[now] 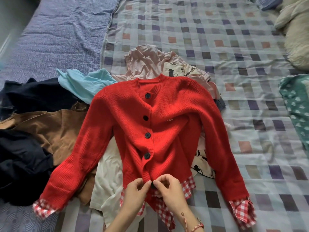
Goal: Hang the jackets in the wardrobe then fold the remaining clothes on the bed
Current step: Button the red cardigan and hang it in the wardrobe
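Note:
A red knit cardigan (167,118) with black buttons and red-white checked cuffs and hem lies front-up on the bed, sleeves spread to both sides. It rests on a heap of other clothes. At its bottom hem, my left hand (136,193) and my right hand (168,188) meet at the lowest button (152,185). Both hands pinch the hem edges on either side of that button.
Under and around the cardigan lie a pink top (145,61), a light blue garment (80,84), a brown garment (53,129), dark navy clothes (21,164), a white garment (108,178) and a cream printed piece (182,69). A beige plush toy (294,34) and a green patterned cloth (296,104) lie at the right. The checked bed sheet (234,47) stretches beyond.

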`<state>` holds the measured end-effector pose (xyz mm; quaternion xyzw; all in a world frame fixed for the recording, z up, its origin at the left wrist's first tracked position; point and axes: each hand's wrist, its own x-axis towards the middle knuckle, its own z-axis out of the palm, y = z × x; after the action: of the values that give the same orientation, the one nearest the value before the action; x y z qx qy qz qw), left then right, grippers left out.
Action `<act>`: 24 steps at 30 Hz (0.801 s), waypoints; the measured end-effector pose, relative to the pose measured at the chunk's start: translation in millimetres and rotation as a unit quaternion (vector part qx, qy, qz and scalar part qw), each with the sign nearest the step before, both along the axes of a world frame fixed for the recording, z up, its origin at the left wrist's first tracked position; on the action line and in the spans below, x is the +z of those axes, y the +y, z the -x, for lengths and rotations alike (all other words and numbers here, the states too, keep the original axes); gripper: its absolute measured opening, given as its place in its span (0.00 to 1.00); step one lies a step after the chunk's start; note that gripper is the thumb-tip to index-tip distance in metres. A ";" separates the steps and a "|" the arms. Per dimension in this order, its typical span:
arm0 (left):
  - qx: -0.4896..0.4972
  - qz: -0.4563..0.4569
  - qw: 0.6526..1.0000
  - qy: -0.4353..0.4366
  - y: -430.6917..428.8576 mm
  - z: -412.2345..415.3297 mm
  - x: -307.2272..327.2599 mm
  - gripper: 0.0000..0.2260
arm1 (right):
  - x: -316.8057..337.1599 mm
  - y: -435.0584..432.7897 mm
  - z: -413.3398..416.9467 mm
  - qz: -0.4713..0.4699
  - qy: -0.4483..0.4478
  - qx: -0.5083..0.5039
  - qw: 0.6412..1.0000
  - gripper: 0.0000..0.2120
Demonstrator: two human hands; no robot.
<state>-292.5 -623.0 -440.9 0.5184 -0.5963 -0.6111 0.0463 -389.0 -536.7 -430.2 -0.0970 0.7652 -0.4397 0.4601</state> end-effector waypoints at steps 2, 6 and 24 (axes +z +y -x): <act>0.010 -0.011 1.000 0.013 2.8 0.1 2.4 0.17 | 1.9 0.1 -0.6 0.000 0.052 0.013 0.999 0.06; 0.019 -0.011 0.999 0.037 2.4 -2.5 9.5 0.15 | 8.0 -1.5 -1.8 0.003 0.068 0.003 0.998 0.06; -0.067 -0.071 0.994 0.038 -16.3 10.5 25.7 0.06 | 9.1 3.1 7.7 0.053 -0.026 -0.042 0.997 0.12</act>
<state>-303.0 -639.3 -415.2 0.4553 -0.5829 -0.6730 -0.0091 -396.6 -533.6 -421.1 -0.0776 0.7319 -0.5013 0.4549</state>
